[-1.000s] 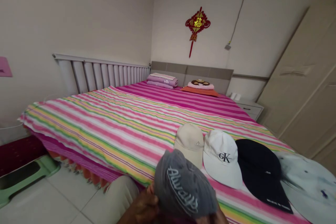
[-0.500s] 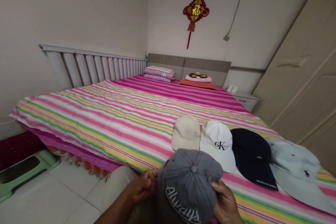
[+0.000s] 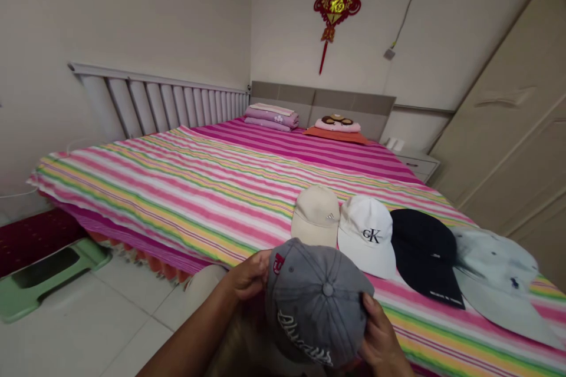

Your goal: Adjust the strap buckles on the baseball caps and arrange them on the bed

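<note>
A grey cap (image 3: 327,306) with white lettering and a small red mark is held up at the bottom centre, its crown toward me. My left hand (image 3: 251,275) grips its left edge, and my right hand (image 3: 381,333) pinches the right edge. Beyond it on the bed, side by side, lie a beige cap (image 3: 316,215), a white cap (image 3: 366,235) with black letters, a black cap (image 3: 427,256) and a pale grey-green cap (image 3: 499,283). The grey cap overlaps the view of the beige cap's brim.
The bed (image 3: 177,188) has a striped cover, with folded purple bedding (image 3: 272,118) and a pink pillow (image 3: 338,125) near the headboard. A green stool (image 3: 53,277) stands on the floor at left. A nightstand (image 3: 418,165) is at the far right.
The grey cap has turned slightly, so the red mark on its left side now shows more. My left hand has moved up a little along its edge.
</note>
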`<state>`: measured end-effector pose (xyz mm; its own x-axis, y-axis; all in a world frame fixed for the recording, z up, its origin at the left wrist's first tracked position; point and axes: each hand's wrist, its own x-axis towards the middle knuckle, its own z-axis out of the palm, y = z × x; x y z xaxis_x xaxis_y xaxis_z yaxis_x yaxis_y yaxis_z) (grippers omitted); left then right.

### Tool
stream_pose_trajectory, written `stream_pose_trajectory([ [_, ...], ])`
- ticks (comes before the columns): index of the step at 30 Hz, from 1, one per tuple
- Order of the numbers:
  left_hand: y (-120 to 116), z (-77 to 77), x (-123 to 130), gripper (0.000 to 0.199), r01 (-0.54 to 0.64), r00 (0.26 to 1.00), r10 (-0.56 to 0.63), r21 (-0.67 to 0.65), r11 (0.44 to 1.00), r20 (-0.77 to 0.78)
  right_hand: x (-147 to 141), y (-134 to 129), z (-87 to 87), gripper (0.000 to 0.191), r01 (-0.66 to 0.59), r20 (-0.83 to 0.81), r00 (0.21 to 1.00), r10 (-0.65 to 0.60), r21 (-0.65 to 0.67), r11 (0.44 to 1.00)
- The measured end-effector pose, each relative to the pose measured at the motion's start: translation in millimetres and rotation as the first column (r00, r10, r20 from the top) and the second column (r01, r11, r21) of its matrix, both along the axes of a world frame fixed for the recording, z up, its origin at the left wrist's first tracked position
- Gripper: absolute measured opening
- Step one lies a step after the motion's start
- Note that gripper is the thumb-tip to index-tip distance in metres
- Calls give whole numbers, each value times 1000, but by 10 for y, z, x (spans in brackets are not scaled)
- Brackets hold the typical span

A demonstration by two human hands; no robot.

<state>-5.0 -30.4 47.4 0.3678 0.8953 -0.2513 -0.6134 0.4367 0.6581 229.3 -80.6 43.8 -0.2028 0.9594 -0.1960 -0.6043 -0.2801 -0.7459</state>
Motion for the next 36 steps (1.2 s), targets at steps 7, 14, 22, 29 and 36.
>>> stream_pose_trajectory([
  [7, -17, 72, 73, 31, 123, 988, -145, 283, 951, 57, -33, -131, 57, 66, -295, 258, 931, 260, 107, 950],
  [14, -146, 201, 116, 23, 265, 964, -248, 290, 920, -95, -88, -85, 155, 64, -293, 16, 955, 295, 168, 941],
  [22, -284, 358, 243, 23, 376, 893, -241, 334, 865, -381, -296, 59, 397, 22, -133, 403, 915, 34, 219, 967],
  [29, -392, 448, 299, 28, 372, 905, -275, 293, 881, -323, -392, -132, 632, 13, -192, 646, 742, -179, 461, 867],
  [36, -411, 413, 255, 27, 304, 929, -156, 451, 839, -336, -356, -235, 743, 24, -561, 602, 381, -702, 754, 342],
])
